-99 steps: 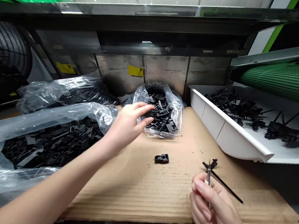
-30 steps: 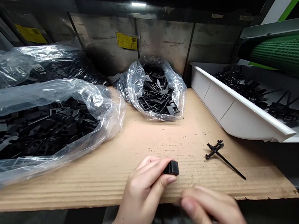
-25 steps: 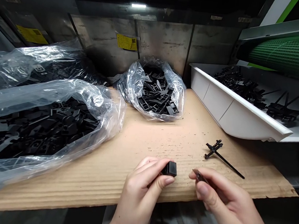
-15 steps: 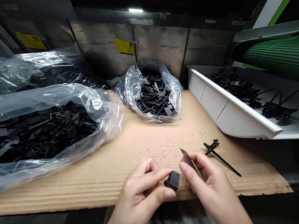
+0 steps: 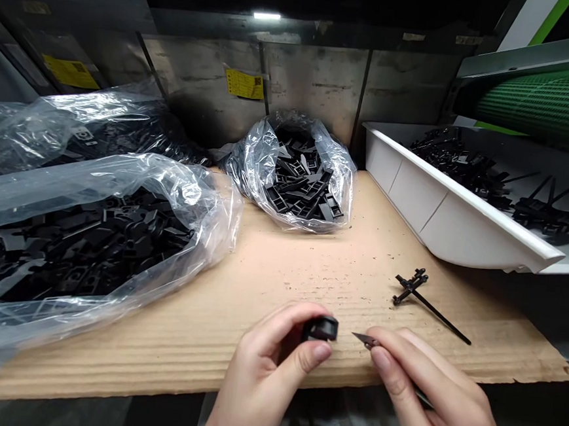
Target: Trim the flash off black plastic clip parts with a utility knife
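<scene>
Pointing left toward the black part [image 5: 321, 328] pinched in the left hand [image 5: 268, 364], the knife [image 5: 365, 340] gripped by the right hand [image 5: 438, 377] sloped lengthwise toward lower right.

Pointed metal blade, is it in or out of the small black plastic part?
Out: a gap shows between the blade, in the right hand, and the black part, in the left hand.
</scene>
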